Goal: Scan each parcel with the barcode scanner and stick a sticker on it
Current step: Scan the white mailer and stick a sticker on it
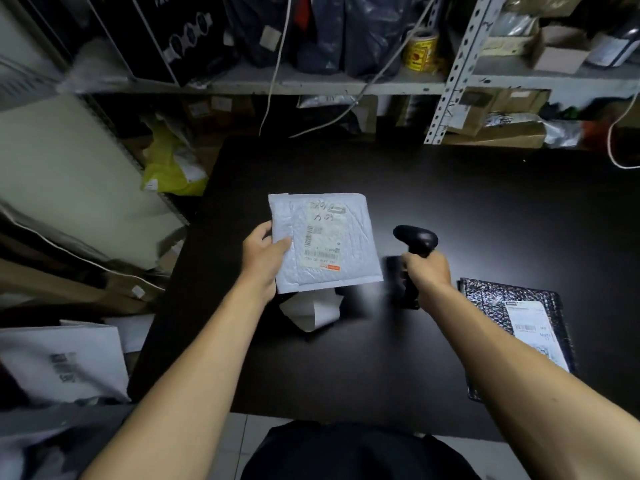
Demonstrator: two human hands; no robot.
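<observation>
Head view: the scanning step is in hand. The left hand (265,259) holds a white padded parcel (325,242) above the black tabletop (485,209), thumb pinched over its left edge, label (323,239) facing up. The right hand (427,273) has its fingers curled round the handle of the barcode scanner (415,251); the scanner head sits just right of the parcel and well apart from the label.

Judged next move: turn the scanner head toward the barcodes on the label, then trigger. The sticker step looks not yet done on this parcel.

A second, dark glossy parcel (516,334) lies flat on the tabletop, right of the right-hand fingers. A folded white paper (311,311) lies below the held parcel.

Hard to make out: the label print, the scanner trigger under the fingers, and the left fingers behind the parcel. A yellow sticker roll (420,51) sits on the far shelf (311,83), motion-blurred.
</observation>
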